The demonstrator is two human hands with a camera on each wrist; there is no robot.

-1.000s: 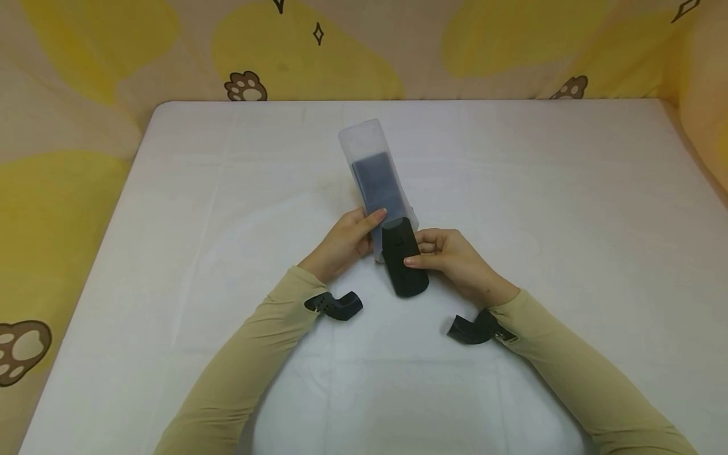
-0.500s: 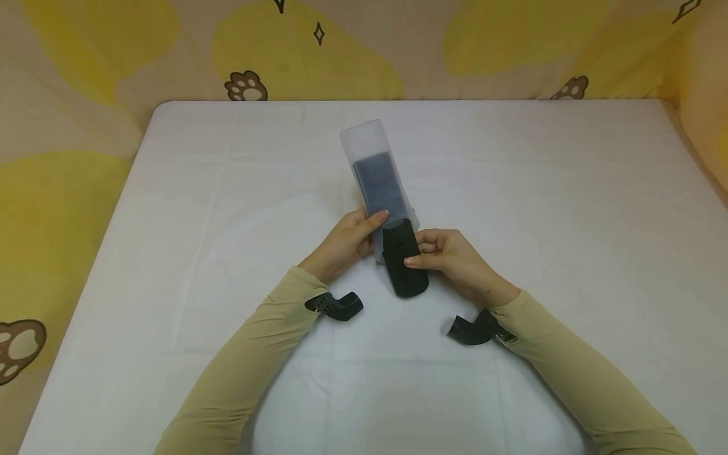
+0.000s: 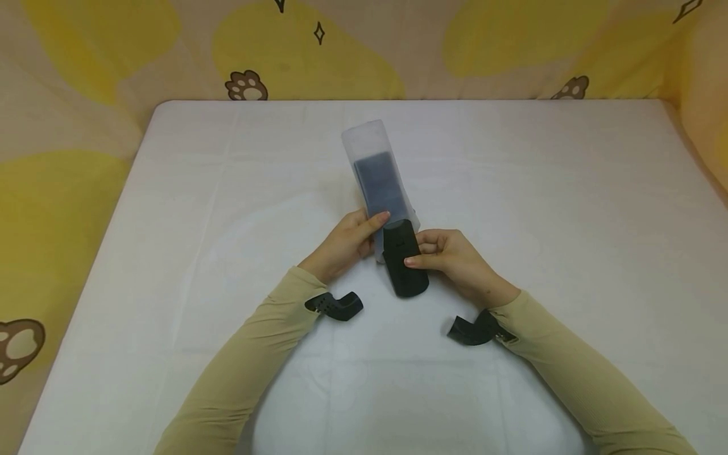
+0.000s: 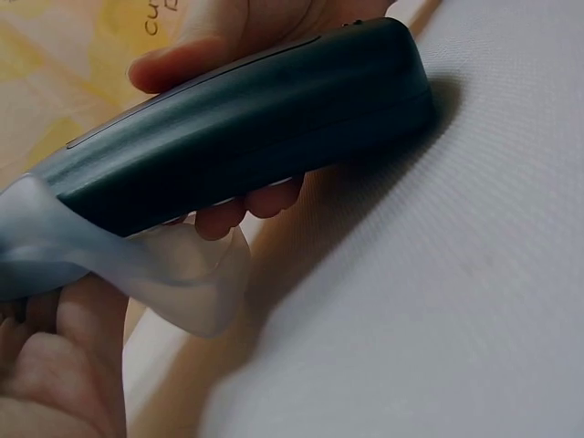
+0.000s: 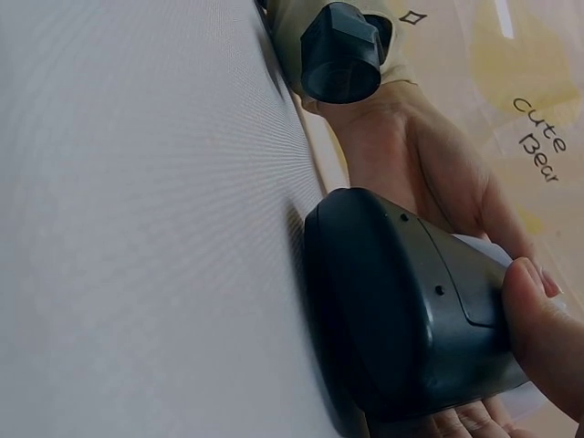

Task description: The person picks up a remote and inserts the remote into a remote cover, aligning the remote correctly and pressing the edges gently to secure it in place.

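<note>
A black remote control (image 3: 406, 268), apparently back side up, sits partly inside a translucent sleeve (image 3: 364, 140). Its covered part shows dark blue-grey through the sleeve, and the sleeve's far end holds no part of it. My left hand (image 3: 347, 243) grips the sleeve from the left, thumb on top and fingers underneath. From the right, my right hand (image 3: 452, 259) pinches the bare end of the remote, thumb above and fingers below. In the left wrist view the sleeve's loose lip (image 4: 205, 283) flares beneath the remote. The right wrist view shows the remote's rounded end (image 5: 365, 301) close to the white cloth.
A white cloth-covered table (image 3: 256, 164) spreads around both hands. Black curved wrist mounts (image 3: 338, 307) stick out from both sleeves of the person's top. Behind the table's far edge hangs a yellow and beige patterned curtain (image 3: 341, 50).
The translucent sleeve and my left thumb have shifted very slightly to the right. My right hand and the bare end of the remote look almost unmoved.
</note>
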